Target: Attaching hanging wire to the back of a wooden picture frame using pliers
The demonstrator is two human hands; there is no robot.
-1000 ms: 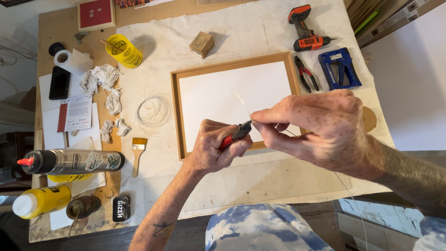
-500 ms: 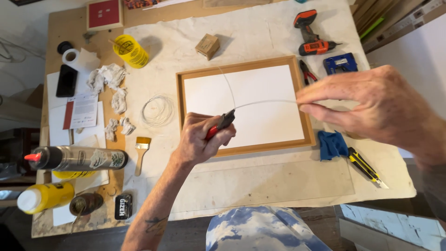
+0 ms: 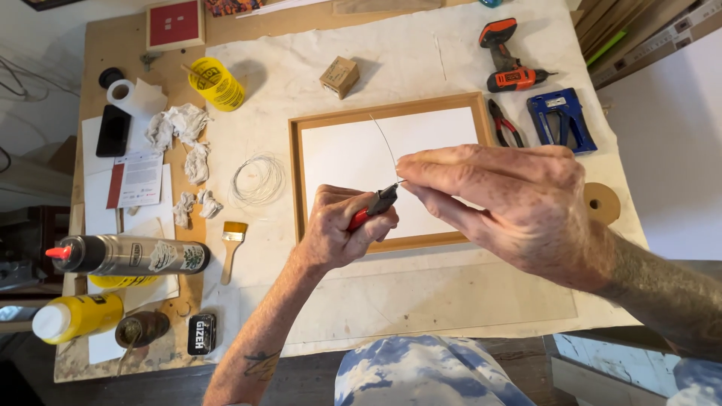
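A small framing or craft workshop, seen from above the bench.

A worn wooden workbench (image 3: 90, 68) under a stained white cloth (image 3: 421, 53) carries hand and power tools. At 1 o'clock lie an orange cordless drill (image 3: 508, 60), red-handled pliers (image 3: 504, 124) and a blue staple gun (image 3: 560, 120). A wooden picture frame (image 3: 391, 113) sits at centre, with a coil of thin wire (image 3: 257, 180) at 9 o'clock beside it. Toward 8 o'clock are a small paintbrush (image 3: 232, 244), a metal spray can (image 3: 128, 256) and a yellow glue bottle (image 3: 75, 317). Crumpled paper wipes (image 3: 177, 128) and a tape roll (image 3: 120, 94) lie at 10 o'clock.
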